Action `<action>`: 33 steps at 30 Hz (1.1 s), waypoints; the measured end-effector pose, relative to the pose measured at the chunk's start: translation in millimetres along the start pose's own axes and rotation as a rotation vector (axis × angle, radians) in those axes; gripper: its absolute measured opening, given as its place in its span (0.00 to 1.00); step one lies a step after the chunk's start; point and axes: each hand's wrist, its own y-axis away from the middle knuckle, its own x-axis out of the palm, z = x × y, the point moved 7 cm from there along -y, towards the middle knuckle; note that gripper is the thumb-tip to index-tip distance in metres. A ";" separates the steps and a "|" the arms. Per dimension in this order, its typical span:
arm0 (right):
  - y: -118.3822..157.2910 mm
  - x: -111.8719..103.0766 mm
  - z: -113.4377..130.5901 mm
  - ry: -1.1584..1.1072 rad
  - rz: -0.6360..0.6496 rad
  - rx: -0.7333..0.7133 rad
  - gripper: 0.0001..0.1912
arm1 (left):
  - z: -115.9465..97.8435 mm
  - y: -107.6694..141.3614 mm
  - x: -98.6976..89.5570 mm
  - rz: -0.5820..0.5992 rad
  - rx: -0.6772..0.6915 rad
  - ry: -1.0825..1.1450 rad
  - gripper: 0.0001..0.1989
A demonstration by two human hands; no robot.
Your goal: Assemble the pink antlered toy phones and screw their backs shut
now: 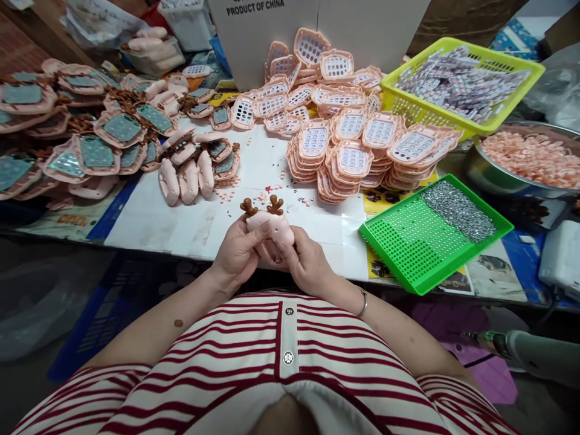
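Note:
Between both hands, at the table's front edge, is a pale pink plastic toy case (273,225) with two brown antlers on its top. My left hand (239,251) grips its left side, the thumb laid across the face. On the other side my right hand (308,257) holds the right edge, thumb toward the lower middle. The underside of the case is hidden by my fingers. Just beyond, several pink shells (188,180) stand on edge to the left. Tiny pink bits (226,194) lie scattered on the white board.
Stacked pink keypad panels (353,157) stand right of centre. Panels with greenish screens (109,128) pile up at left. A green tray (399,241) holds metal screws (460,208). Behind it are a yellow basket (462,130) and a metal bowl (521,183) of pink parts.

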 end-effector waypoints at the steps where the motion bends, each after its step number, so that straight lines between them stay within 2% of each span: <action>1: -0.5 -2.0 -1.4 -0.035 0.002 0.010 0.19 | 0.0 0.9 0.5 0.004 0.008 -0.022 0.19; 5: -2.5 -7.9 -2.8 -0.042 0.015 -0.012 0.18 | -5.4 5.3 6.8 0.015 0.107 -0.153 0.18; 9: -1.8 -13.5 -8.6 -0.152 -0.085 -0.061 0.15 | -13.8 10.1 21.0 0.063 0.233 -0.333 0.17; 12: 2.2 -12.1 -24.5 -0.347 -0.171 0.022 0.17 | -13.9 13.8 26.4 0.095 0.283 -0.438 0.19; 16: 8.1 -7.3 -34.4 -0.458 -0.204 0.082 0.17 | -17.3 18.1 22.4 0.031 0.377 -0.536 0.18; 19: 7.1 -13.5 -26.7 -0.359 -0.189 0.031 0.16 | -20.8 13.6 21.3 0.061 0.337 -0.509 0.17; 23: 2.2 -23.5 3.9 -0.108 -0.085 -0.228 0.16 | -21.6 5.4 22.8 0.214 0.220 -0.435 0.14; 26: 3.0 -27.9 19.7 -0.064 -0.120 -0.358 0.17 | -16.9 4.3 15.5 0.223 0.171 -0.304 0.12; 31: 5.2 -28.9 22.9 -0.047 -0.256 -0.396 0.14 | -11.6 6.9 8.9 0.214 0.280 -0.340 0.12; 33: 0.7 -32.7 20.2 -0.063 -0.208 -0.370 0.14 | -10.7 6.4 9.4 0.213 0.283 -0.358 0.12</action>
